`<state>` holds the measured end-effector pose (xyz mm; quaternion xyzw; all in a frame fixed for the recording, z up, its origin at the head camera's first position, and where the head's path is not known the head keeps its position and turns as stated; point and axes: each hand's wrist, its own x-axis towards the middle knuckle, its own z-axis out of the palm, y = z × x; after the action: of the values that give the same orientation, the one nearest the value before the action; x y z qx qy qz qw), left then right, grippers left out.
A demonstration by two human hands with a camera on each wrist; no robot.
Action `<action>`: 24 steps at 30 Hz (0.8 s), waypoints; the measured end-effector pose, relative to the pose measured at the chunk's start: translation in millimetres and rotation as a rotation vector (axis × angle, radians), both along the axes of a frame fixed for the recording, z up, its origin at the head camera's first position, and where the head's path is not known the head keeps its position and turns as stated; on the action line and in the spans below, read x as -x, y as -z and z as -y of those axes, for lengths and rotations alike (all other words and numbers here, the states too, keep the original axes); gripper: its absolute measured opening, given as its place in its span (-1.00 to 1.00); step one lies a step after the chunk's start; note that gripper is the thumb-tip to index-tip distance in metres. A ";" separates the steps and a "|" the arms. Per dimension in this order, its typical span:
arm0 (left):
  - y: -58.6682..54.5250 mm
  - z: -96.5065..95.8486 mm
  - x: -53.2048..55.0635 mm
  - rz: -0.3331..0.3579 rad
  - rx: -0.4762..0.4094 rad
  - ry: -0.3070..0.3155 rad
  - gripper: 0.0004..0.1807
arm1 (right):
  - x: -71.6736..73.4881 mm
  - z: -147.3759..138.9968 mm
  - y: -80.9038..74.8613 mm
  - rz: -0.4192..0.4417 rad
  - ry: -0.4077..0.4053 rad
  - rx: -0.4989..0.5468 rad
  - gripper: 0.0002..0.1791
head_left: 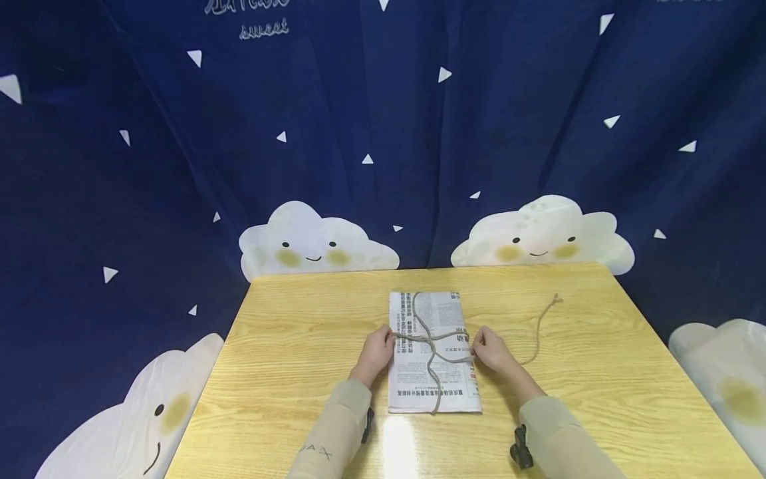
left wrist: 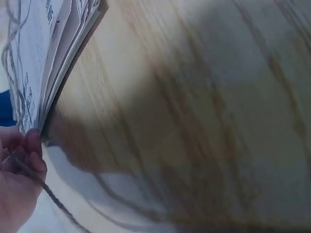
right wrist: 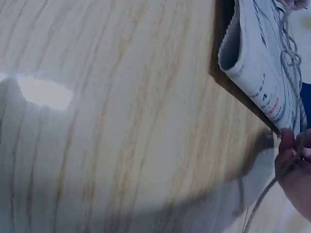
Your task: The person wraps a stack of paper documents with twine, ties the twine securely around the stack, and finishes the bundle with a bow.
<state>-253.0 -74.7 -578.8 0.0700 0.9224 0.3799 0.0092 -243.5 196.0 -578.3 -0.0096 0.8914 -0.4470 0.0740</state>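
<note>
one rope already runs near to far and left to right over the folded newspaper, mid-table. the left hand pinches rope by the left edge, the right hand pinches it by the right. wrapping looks done; a secured knot seems to remain.

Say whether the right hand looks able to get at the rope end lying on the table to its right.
Probably yes: only table and trailing rope lie between the right hand and the rope end. That hand holds rope beside the newspaper bundle, though, so may need to release it.
</note>
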 end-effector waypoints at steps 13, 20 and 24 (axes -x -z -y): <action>-0.1 -26.7 2.0 0.047 0.178 -0.002 -0.88 | -10.7 22.6 -2.6 -0.230 -0.342 -0.226 -0.78; 4.7 -25.5 -4.9 -0.015 0.164 -0.015 -0.90 | -8.8 24.6 -0.4 -0.184 -0.263 -0.271 -0.80; 4.9 -21.2 -5.5 -0.026 0.111 -0.013 -0.89 | -3.7 21.6 -0.3 -0.116 -0.151 -0.187 -0.82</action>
<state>-247.6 -53.5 -583.7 0.0684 0.9424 0.3274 -0.0013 -239.8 174.4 -578.0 -0.0954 0.9287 -0.3539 0.0561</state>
